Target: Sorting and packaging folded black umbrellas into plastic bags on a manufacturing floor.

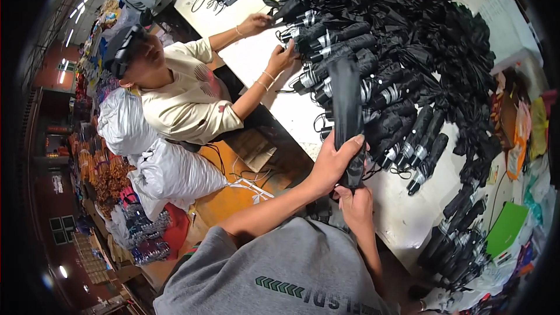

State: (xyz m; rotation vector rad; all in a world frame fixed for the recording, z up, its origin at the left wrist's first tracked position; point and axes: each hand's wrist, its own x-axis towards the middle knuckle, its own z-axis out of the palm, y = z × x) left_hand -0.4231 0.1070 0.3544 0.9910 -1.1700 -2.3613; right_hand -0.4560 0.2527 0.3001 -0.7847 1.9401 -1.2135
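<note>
While the left hand (338, 160) gripped the black folded umbrella (347, 96) toward its near end, the right hand (356, 204) clasped that end with curled fingers. The umbrella stood out over the white table (402, 213), just left of other compact umbrellas (424, 134). Farther left, a co-worker (186, 90) reached toward the black fabric heap (408, 23).

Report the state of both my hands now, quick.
Left hand: closed, holding the long black fabric bundle around its lower part.
Right hand: closed, gripping the bundle's bottom end.
</note>
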